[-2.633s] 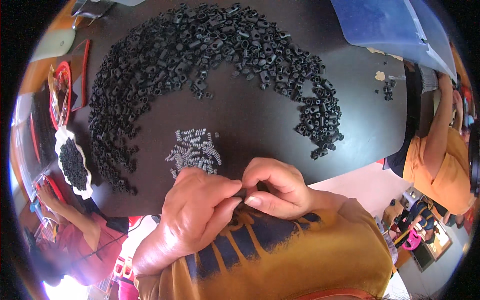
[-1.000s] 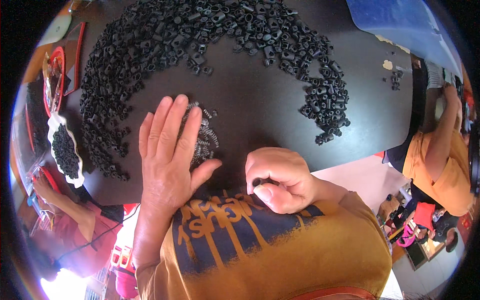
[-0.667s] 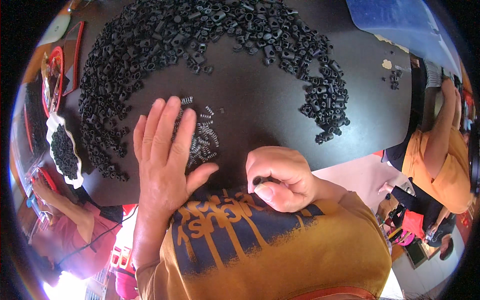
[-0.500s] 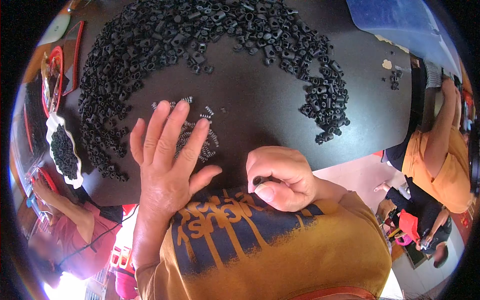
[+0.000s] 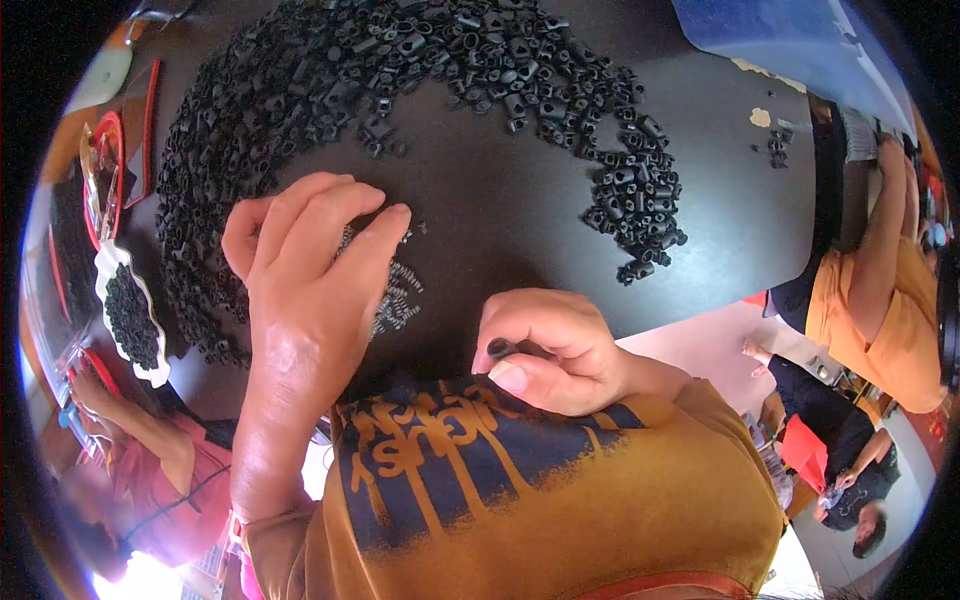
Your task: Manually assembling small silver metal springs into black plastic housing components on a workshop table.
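Near the table's front edge, my right hand (image 5: 555, 355) is closed on a small black tube (image 5: 499, 348), pinched between thumb and finger with its round open end showing. My left hand (image 5: 315, 245) hovers over a small pile of metal springs (image 5: 398, 298), partly covering it. Its fingers are bent and somewhat apart; its thumb is hidden beneath, and nothing shows in its grasp. Beyond and to the left of that hand spreads a big curved heap of small black tubular parts (image 5: 300, 100), whose right arm (image 5: 635, 200) ends right of the middle.
A white scalloped dish (image 5: 158, 375) of black bits sits at the left beside a red-rimmed container (image 5: 118, 135). A blue translucent sheet (image 5: 790, 40) covers the far right corner, near a few loose black parts (image 5: 778, 148). Other people work at left and right.
My left hand has lifted its flat, spread fingers into a bent shape and shifted slightly left and away, baring more springs. My right hand keeps the tube, shifted slightly left.
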Demonstrator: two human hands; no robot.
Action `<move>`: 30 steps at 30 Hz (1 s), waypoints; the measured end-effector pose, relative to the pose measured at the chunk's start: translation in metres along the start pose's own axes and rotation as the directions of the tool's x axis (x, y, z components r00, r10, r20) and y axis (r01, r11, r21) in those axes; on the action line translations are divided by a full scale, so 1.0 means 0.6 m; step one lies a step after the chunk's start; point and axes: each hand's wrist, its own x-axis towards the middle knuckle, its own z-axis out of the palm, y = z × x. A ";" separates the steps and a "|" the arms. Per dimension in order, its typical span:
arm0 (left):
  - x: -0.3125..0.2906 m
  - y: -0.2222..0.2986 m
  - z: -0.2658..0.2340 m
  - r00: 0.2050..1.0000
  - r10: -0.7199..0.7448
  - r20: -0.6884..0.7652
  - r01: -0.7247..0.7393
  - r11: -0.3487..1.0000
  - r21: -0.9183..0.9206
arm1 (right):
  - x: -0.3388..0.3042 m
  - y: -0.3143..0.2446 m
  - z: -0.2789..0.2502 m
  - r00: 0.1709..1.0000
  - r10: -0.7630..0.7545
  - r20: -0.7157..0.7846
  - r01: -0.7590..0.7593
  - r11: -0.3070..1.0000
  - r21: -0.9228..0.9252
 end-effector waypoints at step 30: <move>0.017 0.008 -0.011 0.992 -0.027 0.120 0.029 0.999 -0.013 | 0.003 -0.001 0.004 0.997 -0.016 -0.073 0.017 1.000 0.009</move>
